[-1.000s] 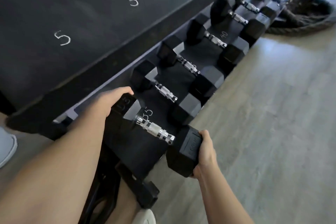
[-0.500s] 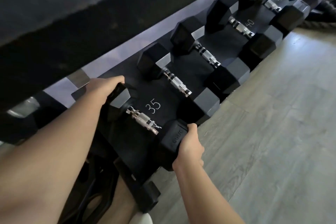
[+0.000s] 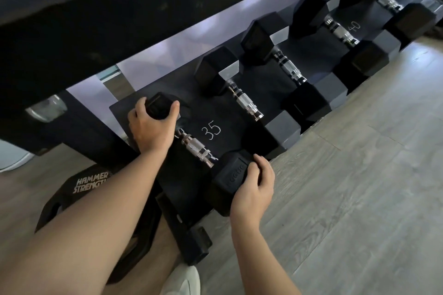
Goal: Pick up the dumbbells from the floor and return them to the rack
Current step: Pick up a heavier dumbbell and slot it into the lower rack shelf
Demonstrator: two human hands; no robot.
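A black hex dumbbell [image 3: 198, 150] with a chrome handle lies on the lower shelf of the black rack [image 3: 261, 84], at the shelf's left end beside the chalked number 35. My left hand [image 3: 153, 127] grips the dumbbell's far head from above. My right hand [image 3: 254, 189] wraps the near head, which overhangs the shelf's front edge. Several more hex dumbbells [image 3: 244, 100] lie in a row to the right on the same shelf.
The rack's dark upper shelf [image 3: 119, 2] overhangs the work area closely. A black weight plate [image 3: 79, 196] marked Hammer Strength lies on the wood floor [image 3: 359, 187] under my left arm. The rack's foot [image 3: 191, 242] juts out near my white shoe [image 3: 184, 280].
The dumbbell has moved further onto the shelf with both hands on its heads, and my left hand has shifted to grip the far head from above. The view has dropped lower and closer.
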